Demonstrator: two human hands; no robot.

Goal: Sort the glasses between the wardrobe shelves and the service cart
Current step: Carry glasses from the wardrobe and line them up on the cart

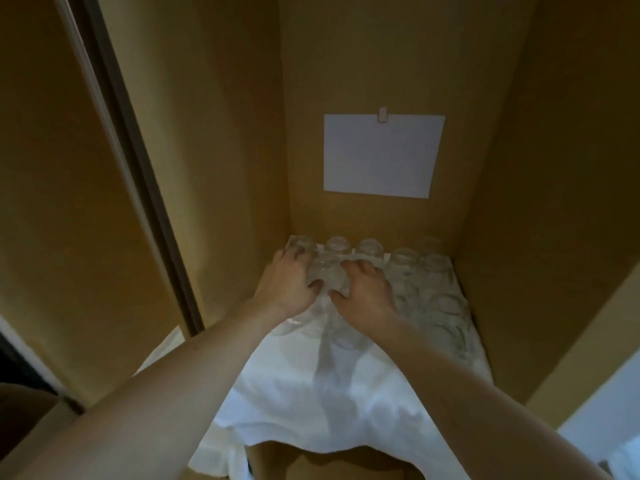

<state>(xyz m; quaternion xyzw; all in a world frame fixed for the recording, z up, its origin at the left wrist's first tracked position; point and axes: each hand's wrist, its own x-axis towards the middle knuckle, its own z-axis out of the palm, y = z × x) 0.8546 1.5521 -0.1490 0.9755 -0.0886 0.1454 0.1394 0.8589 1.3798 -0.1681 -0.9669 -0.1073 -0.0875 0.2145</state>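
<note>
Now both my left hand (289, 282) and right hand (363, 292) grip one glass (327, 275); neighbours at 3 o'clock (403, 261) could topple if bumped.

Glasses (403, 261): clear, glossy glass. Cloth (311, 393) under them: white fabric, matt, creased. Wardrobe walls (225, 133): smooth matt wood-look board. Sheet (381, 155) on far wall: white matt paper.

I have just one view, from the head camera: it looks forward and steeply down into the wardrobe, close over the cloth-covered shelf (311, 393), facing the back panel (363, 64), both side walls within its wide angle.
</note>
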